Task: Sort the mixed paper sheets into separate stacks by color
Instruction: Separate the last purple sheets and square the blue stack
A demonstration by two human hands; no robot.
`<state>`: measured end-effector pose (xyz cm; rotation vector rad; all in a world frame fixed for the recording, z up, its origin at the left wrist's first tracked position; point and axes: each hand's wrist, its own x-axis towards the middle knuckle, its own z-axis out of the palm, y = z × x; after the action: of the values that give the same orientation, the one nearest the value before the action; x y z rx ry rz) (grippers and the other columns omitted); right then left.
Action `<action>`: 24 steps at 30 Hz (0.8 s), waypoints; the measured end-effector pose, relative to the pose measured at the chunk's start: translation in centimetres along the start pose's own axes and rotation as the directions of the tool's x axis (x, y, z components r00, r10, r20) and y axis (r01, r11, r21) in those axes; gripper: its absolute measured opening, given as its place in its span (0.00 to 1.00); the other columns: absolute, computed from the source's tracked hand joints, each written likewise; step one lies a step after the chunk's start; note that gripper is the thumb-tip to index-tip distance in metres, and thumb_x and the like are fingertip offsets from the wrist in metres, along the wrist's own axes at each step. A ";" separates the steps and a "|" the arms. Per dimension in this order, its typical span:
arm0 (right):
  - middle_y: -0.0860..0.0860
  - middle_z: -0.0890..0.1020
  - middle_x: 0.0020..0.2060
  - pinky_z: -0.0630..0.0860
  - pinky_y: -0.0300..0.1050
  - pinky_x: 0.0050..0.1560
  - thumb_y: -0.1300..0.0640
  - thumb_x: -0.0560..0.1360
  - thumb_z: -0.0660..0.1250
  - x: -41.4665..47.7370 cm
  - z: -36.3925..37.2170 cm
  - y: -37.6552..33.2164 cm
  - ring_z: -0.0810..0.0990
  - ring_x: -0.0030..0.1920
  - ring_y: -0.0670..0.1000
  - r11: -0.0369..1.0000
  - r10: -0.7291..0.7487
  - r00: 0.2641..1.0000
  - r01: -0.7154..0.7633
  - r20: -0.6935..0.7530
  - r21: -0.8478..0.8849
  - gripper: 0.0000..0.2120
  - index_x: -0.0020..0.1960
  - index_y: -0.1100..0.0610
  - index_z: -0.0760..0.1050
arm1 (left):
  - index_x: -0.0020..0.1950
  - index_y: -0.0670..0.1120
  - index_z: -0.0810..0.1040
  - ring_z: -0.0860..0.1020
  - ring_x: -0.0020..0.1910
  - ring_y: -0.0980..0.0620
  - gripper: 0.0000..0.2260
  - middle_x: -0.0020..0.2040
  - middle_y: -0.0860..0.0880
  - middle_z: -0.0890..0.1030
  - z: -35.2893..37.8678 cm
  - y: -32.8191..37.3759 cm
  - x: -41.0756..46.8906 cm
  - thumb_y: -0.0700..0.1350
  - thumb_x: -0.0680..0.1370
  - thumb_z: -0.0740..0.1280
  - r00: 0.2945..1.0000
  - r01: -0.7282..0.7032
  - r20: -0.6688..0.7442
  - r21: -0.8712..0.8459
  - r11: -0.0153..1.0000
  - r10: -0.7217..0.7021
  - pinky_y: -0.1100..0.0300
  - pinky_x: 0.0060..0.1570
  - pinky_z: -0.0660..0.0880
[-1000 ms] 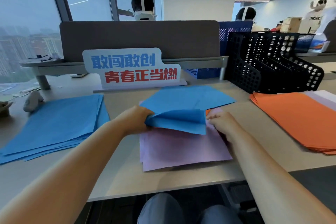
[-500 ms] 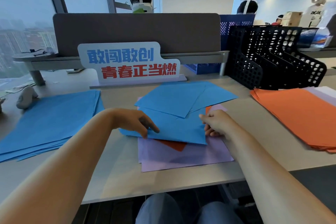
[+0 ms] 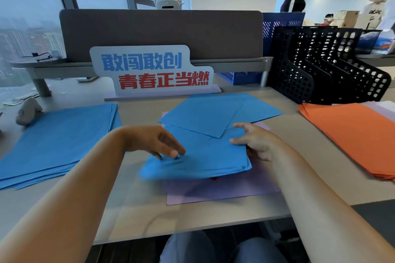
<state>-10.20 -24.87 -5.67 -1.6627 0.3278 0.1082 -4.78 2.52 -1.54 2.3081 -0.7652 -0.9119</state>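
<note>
Compared with half a second ago, the front blue sheet (image 3: 203, 162) has slid toward 7 o'clock. It now covers nearly all of the orange corner that was poking out, leaving just a tiny orange sliver (image 3: 213, 178).

Going big to small: the desk (image 3: 299, 177) has the sorted blue stack (image 3: 57, 141) at 9 o'clock and the orange stack (image 3: 352, 134) at 3 o'clock. A pale lilac stack (image 3: 382, 107) peeks out behind the orange one. The mixed pile (image 3: 203, 117) sits dead centre, blue on top and lilac sheets (image 3: 224, 192) at the bottom. A black mesh file rack (image 3: 320, 66) stands at 1 o'clock.

The left hand (image 3: 154, 141) is loose and spread, with only its fingertips (image 3: 174, 152) on the front blue sheet, which is blurred at its near edge. The right hand (image 3: 258, 145) is at that sheet's right edge with its thumb lying on top. Can't tell whether the other fingers are tucked under it for a proper pinch.

Progress-wise, it looks past halfway: two thick stacks are built, and the centre pile is thin. At least three blues, some lilac and that orange one are left to place.

Readable text: the sign (image 3: 154, 72) at 12 o'clock says 敢闯敢创 in blue and 青春正当燃 in red.
</note>
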 end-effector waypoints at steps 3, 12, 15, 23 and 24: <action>0.62 0.78 0.57 0.78 0.50 0.51 0.72 0.74 0.64 0.6 0.1 0.3 0.79 0.51 0.58 0.999 -0.029 0.992 0.035 -0.121 0.041 0.16 0.60 0.61 0.73 | 0.56 0.51 0.79 0.77 0.58 0.54 0.25 0.59 0.53 0.80 -0.1 0.3 0.9 0.64 0.65 0.71 0.978 0.010 -0.210 -0.024 1.000 -0.014 0.60 0.58 0.74; 0.57 0.77 0.53 0.73 0.41 0.44 0.68 0.74 0.65 2.8 0.3 0.4 0.76 0.48 0.53 0.992 -0.101 0.930 0.069 -0.354 -0.103 0.12 0.56 0.60 0.75 | 0.65 0.54 0.72 0.58 0.74 0.48 0.14 0.76 0.49 0.56 0.5 1.4 7.6 0.47 0.79 0.63 0.912 0.054 -0.355 0.597 0.800 0.204 0.50 0.72 0.58; 0.53 0.75 0.50 0.69 0.38 0.37 0.68 0.74 0.64 3.0 0.5 1.0 0.74 0.41 0.49 0.985 -0.151 0.906 0.106 -0.396 -0.133 0.12 0.56 0.58 0.73 | 0.61 0.56 0.77 0.63 0.72 0.49 0.12 0.76 0.52 0.59 0.5 1.9 9.0 0.45 0.80 0.62 0.918 0.018 -0.314 0.641 0.767 0.241 0.51 0.69 0.64; 0.53 0.74 0.49 0.74 0.44 0.48 0.68 0.75 0.64 2.9 0.1 1.0 0.74 0.46 0.50 0.991 -0.124 0.914 0.093 -0.385 -0.099 0.13 0.59 0.60 0.73 | 0.64 0.57 0.75 0.66 0.70 0.50 0.20 0.74 0.57 0.64 0.4 2.6 10.2 0.37 0.80 0.56 0.921 0.020 -0.268 0.759 0.651 0.284 0.55 0.66 0.66; 0.53 0.74 0.50 0.75 0.45 0.49 0.68 0.75 0.63 2.9 0.0 1.0 0.74 0.46 0.51 0.991 -0.120 0.917 0.090 -0.381 -0.095 0.13 0.59 0.60 0.73 | 0.67 0.57 0.73 0.65 0.71 0.50 0.21 0.74 0.57 0.63 0.5 2.6 10.2 0.37 0.80 0.55 0.928 0.034 -0.258 0.779 0.626 0.270 0.55 0.66 0.66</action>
<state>-7.73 -25.35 -7.40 -1.7695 0.5365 -0.2975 0.33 -6.23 -4.50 2.9725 -1.3169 -0.0238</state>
